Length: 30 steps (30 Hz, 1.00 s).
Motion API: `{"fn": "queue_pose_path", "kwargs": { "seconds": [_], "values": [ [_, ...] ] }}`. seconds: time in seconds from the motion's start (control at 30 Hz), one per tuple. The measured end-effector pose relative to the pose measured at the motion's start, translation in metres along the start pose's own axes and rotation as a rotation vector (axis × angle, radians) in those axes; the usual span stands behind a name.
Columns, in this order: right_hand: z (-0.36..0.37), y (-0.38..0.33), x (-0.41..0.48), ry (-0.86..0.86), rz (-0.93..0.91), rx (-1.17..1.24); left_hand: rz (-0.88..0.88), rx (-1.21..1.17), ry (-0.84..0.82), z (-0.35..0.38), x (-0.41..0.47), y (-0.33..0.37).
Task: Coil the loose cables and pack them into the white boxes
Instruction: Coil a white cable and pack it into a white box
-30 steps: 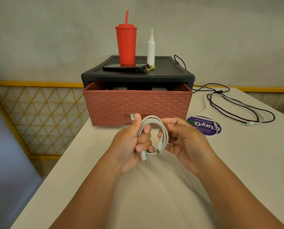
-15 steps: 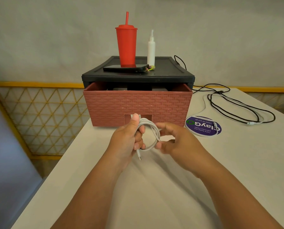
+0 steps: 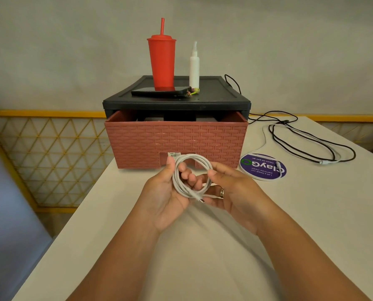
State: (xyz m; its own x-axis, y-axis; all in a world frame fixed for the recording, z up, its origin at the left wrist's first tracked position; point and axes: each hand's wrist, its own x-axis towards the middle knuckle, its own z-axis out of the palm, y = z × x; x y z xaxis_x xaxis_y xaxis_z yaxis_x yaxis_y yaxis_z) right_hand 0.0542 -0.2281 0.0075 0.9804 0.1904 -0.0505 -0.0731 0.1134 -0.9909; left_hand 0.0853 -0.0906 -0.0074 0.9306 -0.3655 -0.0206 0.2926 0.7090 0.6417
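A white cable (image 3: 182, 186) is wound into a small round coil above the table, in front of the drawer unit. My left hand (image 3: 166, 192) holds the coil's left side, thumb on top and fingers through the loop. My right hand (image 3: 229, 187) pinches the coil's right side, and one plug end sticks out below between the hands. A loose black cable (image 3: 294, 146) and a loose white cable (image 3: 331, 155) lie tangled on the table at the right. No white box is in view.
A brick-patterned red drawer (image 3: 177, 144) stands partly pulled out of a black unit (image 3: 177, 101). A red tumbler (image 3: 161, 61), a white bottle (image 3: 194, 68) and a phone (image 3: 159, 92) sit on top. A purple round sticker (image 3: 263, 168) lies on the white table (image 3: 203, 246).
The coil has been turned to face me as a round loop, and my left fingers now reach through it. The loose plug end has shifted to the coil's lower right.
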Motion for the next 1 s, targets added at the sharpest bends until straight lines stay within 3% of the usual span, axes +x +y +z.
{"fn": "queue_pose_path", "kwargs": {
  "seconds": [0.1, 0.23, 0.4, 0.53, 0.6, 0.7, 0.87, 1.0],
  "values": [
    [-0.001, 0.003, 0.005, 0.139, 0.010, 0.058, -0.015, 0.063, 0.039, 0.001, 0.000, -0.004],
    [-0.009, 0.006, 0.010, 0.318, -0.027, 0.069, -0.022, 0.441, 0.146, -0.001, -0.001, -0.011],
    [-0.020, 0.006, 0.012, 0.412, 0.016, 0.087, 0.017, 0.841, 0.129, -0.007, -0.001, -0.021],
    [-0.022, 0.009, 0.016, 0.455, 0.056, 0.066, 0.054, 0.923, 0.161, -0.010, 0.002, -0.028],
    [-0.022, 0.017, 0.020, 0.539, -0.017, -0.136, 0.060, 0.921, 0.176, -0.010, 0.003, -0.031],
    [-0.022, 0.029, 0.021, 0.624, -0.159, -0.655, 0.091, 0.906, 0.186, -0.010, 0.003, -0.036],
    [-0.034, 0.029, 0.023, 0.592, -0.199, -0.804, 0.095, 0.924, 0.178, -0.011, 0.005, -0.039],
    [-0.070, 0.023, 0.024, 0.649, -0.090, -0.918, 0.194, 1.287, 0.202, -0.015, 0.006, -0.040]
  ]
}}
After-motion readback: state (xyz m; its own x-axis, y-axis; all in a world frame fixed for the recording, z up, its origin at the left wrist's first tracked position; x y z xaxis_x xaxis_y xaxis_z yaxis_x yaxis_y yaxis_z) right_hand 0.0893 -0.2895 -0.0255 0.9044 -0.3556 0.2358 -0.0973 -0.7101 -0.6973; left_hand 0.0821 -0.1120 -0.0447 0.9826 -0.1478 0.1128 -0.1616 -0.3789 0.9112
